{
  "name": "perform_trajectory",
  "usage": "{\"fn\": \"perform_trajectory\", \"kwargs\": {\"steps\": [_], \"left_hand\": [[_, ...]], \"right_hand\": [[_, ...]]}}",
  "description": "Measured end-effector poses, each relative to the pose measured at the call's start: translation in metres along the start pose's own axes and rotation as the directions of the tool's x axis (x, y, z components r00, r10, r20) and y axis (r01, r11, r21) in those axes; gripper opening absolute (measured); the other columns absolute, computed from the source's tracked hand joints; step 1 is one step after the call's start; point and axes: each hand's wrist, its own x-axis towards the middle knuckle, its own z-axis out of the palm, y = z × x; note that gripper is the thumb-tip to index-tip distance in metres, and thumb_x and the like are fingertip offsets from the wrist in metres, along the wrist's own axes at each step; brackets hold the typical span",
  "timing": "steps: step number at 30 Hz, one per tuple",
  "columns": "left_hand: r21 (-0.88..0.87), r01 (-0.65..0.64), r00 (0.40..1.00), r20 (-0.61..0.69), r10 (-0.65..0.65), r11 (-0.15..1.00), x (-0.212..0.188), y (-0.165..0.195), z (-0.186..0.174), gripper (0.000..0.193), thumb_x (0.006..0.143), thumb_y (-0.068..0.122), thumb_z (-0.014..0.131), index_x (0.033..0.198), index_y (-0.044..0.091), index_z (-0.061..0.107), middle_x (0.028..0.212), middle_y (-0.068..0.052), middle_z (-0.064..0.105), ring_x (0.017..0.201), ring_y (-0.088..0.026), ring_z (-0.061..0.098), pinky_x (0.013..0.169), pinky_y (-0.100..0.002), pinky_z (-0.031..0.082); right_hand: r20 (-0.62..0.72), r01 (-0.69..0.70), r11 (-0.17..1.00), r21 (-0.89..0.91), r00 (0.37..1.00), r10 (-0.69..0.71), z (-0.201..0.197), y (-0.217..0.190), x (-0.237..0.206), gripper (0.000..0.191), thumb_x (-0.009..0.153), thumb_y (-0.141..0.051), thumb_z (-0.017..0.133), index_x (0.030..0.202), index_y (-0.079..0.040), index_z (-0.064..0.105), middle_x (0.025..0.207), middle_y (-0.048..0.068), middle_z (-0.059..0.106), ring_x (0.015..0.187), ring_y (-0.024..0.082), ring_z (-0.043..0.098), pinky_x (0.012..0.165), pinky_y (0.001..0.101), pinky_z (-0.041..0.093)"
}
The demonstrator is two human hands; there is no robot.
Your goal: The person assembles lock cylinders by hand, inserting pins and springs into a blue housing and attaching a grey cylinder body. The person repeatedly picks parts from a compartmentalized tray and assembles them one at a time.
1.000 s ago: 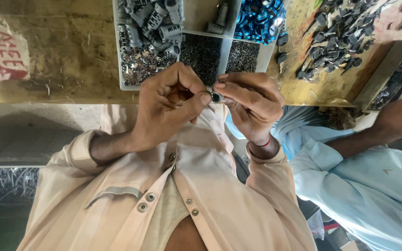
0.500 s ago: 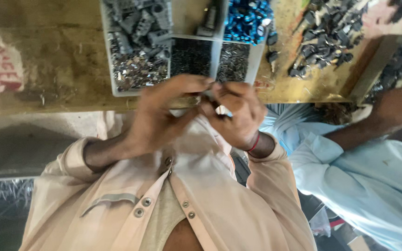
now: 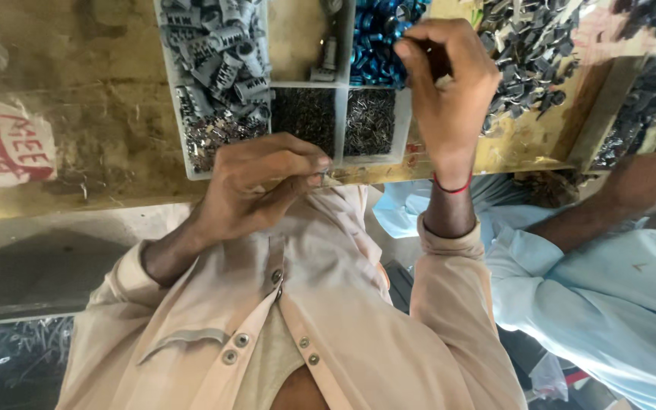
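Observation:
My left hand (image 3: 263, 182) hovers at the front edge of a white divided tray (image 3: 339, 91), thumb and fingers pinched on a small metal part (image 3: 326, 176). Further away, my right hand (image 3: 446, 83) reaches over the tray's compartment of blue parts (image 3: 377, 38) with its fingers bunched downward. I cannot make out whether those fingers hold anything. A red thread circles that wrist. Other compartments hold grey ribbed parts (image 3: 218, 53) and fine dark pins (image 3: 305, 110).
The tray rests on a worn wooden bench (image 3: 77, 91) bearing a white label with red lettering (image 3: 9, 148). A pile of dark grey parts (image 3: 525, 45) lies to the right. A co-worker in a light blue shirt (image 3: 609, 281) sits at right, one hand (image 3: 647, 178) at the bench edge.
Both hands were together on one small part in front of my chest. My right hand has since let go and moved up to the blue parts; my left still pinches the part.

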Motion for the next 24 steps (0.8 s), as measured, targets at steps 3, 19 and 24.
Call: {"fn": "perform_trajectory", "kwargs": {"steps": [3, 19, 24], "left_hand": [[0.025, -0.025, 0.999, 0.028, 0.025, 0.999, 0.004, 0.002, 0.001, 0.016, 0.094, -0.006, 0.076, 0.106, 0.000, 0.068, 0.106, -0.014, 0.074, 0.096, -0.023, 0.076, 0.079, -0.030, 0.063], [0.512, -0.371, 0.927, 0.257, 0.274, 0.774, 0.008, 0.009, -0.005, 0.017, 0.101, 0.003, 0.075, 0.111, 0.005, 0.061, 0.134, -0.012, 0.059, 0.126, -0.027, 0.064, 0.089, -0.033, 0.066], [0.586, -0.435, 0.900, 0.310, 0.307, 0.684, 0.007, 0.004, -0.008, 0.018, 0.100, 0.004, 0.074, 0.112, 0.004, 0.061, 0.132, -0.014, 0.059, 0.122, -0.029, 0.065, 0.087, -0.034, 0.065]], "right_hand": [[0.076, -0.215, 0.895, 0.390, 0.976, 0.202, -0.002, 0.003, -0.002, 0.005, 0.116, -0.007, 0.067, 0.113, -0.004, 0.064, 0.087, 0.004, 0.069, 0.066, 0.010, 0.063, 0.059, 0.0227, 0.049], [0.436, -0.474, 0.532, 0.701, 0.876, 0.206, 0.005, -0.034, -0.079, 0.019, 0.106, 0.007, 0.062, 0.125, 0.006, 0.061, 0.102, 0.016, 0.072, 0.082, 0.020, 0.073, 0.073, 0.0292, 0.062], [0.491, -0.527, 0.439, 0.728, 0.847, 0.204, 0.018, -0.023, -0.077, 0.019, 0.111, 0.001, 0.063, 0.124, 0.002, 0.049, 0.094, 0.016, 0.070, 0.073, 0.018, 0.072, 0.063, 0.0294, 0.060]]}}
